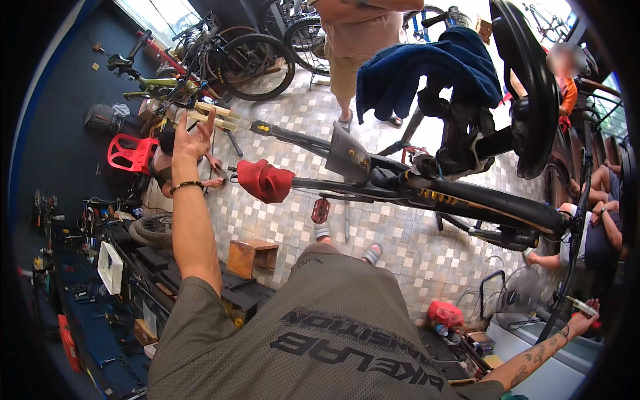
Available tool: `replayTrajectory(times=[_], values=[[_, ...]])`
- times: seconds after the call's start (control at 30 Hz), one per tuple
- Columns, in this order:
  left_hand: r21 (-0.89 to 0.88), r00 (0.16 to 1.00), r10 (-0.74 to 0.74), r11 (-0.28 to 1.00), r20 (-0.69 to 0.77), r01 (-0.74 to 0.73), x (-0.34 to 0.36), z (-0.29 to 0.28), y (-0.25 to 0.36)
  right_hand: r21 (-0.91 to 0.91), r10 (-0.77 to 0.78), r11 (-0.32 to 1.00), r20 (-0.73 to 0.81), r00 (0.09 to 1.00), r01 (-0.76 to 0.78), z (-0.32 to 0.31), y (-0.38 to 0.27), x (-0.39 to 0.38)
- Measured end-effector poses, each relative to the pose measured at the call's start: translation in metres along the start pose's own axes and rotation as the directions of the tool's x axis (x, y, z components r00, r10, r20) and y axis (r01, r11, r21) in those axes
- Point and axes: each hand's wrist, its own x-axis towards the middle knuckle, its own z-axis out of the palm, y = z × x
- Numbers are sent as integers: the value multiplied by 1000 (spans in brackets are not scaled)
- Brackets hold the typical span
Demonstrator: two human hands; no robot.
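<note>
A black bicycle frame [493, 207] hangs across the view in front of me, without a wheel at its left end. My left hand [193, 140] is raised with its fingers spread and holds nothing. It is nearest the pale yellow piece [227, 119] at the end of the upper frame arm; I cannot tell whether they touch. A red cloth [265, 181] wraps the end of the lower arm. Far to the right, my right hand [581, 321] is closed around a slim whitish object [584, 307], too small to name. A dark blue towel [430, 70] drapes over the black parts above the frame.
A person squats by a red plastic chair [130, 155] at left. Another person [363, 40] stands beyond the frame; others sit at right. A wooden box [252, 257] is on the tiled floor [313, 143]. Tools line the left wall. A fan [520, 293] stands at right.
</note>
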Motion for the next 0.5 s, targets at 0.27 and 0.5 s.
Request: replayTrajectory(times=[0.27,0.5], values=[[124,997,45,992,-70,-36,6,2,-10,50,29,998,13,1000,-29,-16,0,21],[145,994,67,988,-92,-53,-4,5,17,57,47,997,-7,999,-46,-18,21,6]])
